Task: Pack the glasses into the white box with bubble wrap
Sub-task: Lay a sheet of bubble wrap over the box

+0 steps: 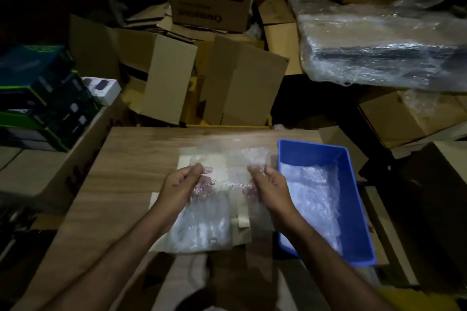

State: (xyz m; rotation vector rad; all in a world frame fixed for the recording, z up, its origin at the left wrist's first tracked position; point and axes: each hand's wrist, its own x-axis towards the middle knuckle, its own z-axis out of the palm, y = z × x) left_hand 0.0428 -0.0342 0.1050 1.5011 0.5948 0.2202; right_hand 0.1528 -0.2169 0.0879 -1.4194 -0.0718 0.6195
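Both hands pinch 1 sheet of bubble wrap: left hand and right hand at its 2 side edges. Below the grip lies the flattened white box; the glasses cannot be made out. Keep the sheet stretched evenly, and lower it centred.

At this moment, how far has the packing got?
Early. Done: the flat white box lies on the table, and the blue bin holds more wrap. In hand: left hand and right hand pinch a sheet of bubble wrap over the box. Left: wrapping the glasses, which I cannot make out, and boxing them.
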